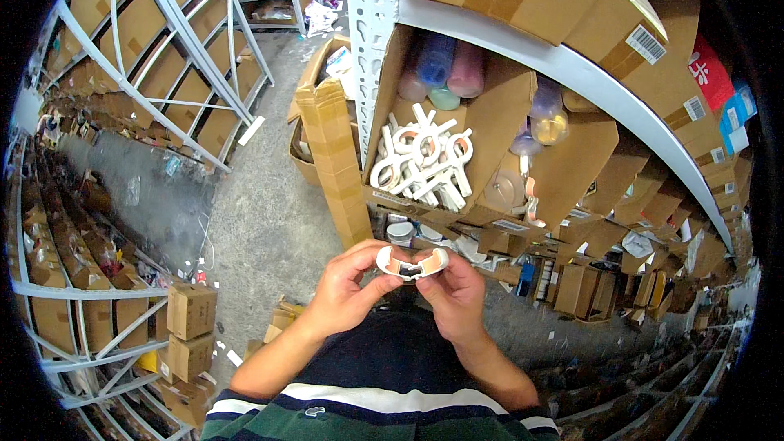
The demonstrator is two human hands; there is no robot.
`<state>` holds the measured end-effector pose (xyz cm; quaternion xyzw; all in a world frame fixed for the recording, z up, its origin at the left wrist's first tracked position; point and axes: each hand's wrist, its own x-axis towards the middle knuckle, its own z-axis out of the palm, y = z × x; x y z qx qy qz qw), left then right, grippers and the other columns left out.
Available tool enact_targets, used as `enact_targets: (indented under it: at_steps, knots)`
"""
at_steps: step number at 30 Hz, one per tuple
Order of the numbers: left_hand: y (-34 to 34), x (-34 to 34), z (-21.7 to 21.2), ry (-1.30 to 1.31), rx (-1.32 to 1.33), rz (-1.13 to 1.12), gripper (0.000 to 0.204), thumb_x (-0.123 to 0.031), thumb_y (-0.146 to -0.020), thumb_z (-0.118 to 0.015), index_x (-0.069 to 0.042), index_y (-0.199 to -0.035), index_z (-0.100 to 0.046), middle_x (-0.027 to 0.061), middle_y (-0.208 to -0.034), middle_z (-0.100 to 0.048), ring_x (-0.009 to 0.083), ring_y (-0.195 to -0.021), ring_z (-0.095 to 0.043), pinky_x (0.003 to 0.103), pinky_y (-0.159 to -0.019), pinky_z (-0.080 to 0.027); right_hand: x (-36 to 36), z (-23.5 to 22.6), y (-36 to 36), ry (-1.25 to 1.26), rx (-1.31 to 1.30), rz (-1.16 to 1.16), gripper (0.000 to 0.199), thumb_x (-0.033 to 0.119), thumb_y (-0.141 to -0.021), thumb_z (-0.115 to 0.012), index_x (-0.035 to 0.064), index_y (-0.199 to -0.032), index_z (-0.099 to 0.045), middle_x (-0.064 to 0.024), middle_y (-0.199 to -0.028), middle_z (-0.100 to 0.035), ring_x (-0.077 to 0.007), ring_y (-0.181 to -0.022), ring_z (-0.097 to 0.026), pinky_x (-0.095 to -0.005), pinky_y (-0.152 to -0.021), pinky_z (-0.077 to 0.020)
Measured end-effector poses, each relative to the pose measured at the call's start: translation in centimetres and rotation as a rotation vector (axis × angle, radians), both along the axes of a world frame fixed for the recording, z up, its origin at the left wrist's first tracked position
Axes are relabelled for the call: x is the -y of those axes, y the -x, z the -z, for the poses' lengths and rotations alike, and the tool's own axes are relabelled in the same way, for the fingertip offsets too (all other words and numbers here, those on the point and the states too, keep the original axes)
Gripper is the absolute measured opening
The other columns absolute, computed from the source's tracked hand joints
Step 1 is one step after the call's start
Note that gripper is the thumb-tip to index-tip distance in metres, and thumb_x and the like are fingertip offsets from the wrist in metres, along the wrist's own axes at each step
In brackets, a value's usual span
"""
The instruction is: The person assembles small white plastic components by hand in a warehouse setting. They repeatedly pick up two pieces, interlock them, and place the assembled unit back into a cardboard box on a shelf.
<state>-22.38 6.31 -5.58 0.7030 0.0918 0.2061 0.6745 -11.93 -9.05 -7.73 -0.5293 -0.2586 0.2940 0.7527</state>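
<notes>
Clip point(398, 265) — white, seemingly hinged — sits between left hand point(346, 289) and right hand point(457, 294), each pinching one end.

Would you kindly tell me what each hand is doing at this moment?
Left hand: closed, holding one side of a white-and-orange clip.
Right hand: closed, holding the same clip's other side.

L hand point(349, 284) & R hand point(454, 287) close tog. mid-scene — fingers point(357, 255) curled, thumbs point(380, 287) angled in — L forearm point(278, 357) & R forearm point(496, 371) bare, stretched fwd.
</notes>
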Motion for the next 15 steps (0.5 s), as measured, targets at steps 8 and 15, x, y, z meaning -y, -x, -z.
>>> enact_targets:
  at_steps: [8, 15]
  knots:
    - [-0.2, 1.5, -0.1, 0.023, 0.005, -0.132, 0.019, -0.011, -0.085, -0.074, 0.002, -0.099, -0.071, 0.0126, -0.102, -0.068, 0.022, -0.095, -0.065, 0.032, -0.082, -0.051, 0.0, -1.5, -0.3, 0.104, 0.167, 0.06, 0.023, -0.001, -0.08, -0.077, -0.0026, -0.102, -0.068, -0.012, -0.106, -0.067, -0.0198, -0.099, -0.063, -0.0303, -0.088, -0.0494]
    - [-0.6, 2.1, 0.1, -0.091, 0.127, -0.163, 0.019, -0.01, -0.09, -0.07, 0.004, -0.102, -0.071, 0.0145, -0.103, -0.069, 0.0224, -0.091, -0.068, 0.031, -0.076, -0.055, 0.4, -0.7, 0.0, 0.064, 0.374, 0.177, 0.023, 0.007, -0.081, -0.08, -0.0028, -0.099, -0.07, -0.0157, -0.104, -0.067, -0.0235, -0.096, -0.066, -0.0334, -0.085, -0.0537]
